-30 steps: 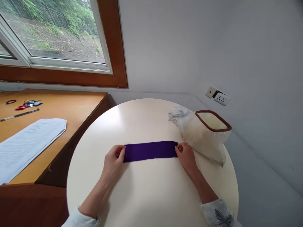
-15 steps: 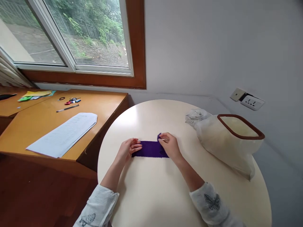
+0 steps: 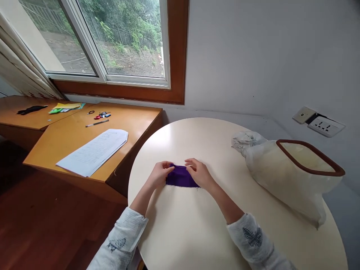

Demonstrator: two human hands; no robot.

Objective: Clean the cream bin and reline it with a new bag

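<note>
A strip of purple cloth lies between my hands on the round cream table, its lower edge slightly frayed. My left hand pinches the cloth's upper left corner between thumb and fingers, and the edge there is a little raised. At the other end, my right hand has its thumb and fingers closed around the upper right edge. The part of the cloth under the right hand is hidden.
To the right stands a whitish plastic bag with a brown rim, beside a crumpled clear bag. On the wooden desk at left lie papers, a pen and keys.
My view has turned slightly left. The left fingers have gone from resting on the cloth's end to pinching its upper corner. The lifted corner at my right hand no longer stands up.
</note>
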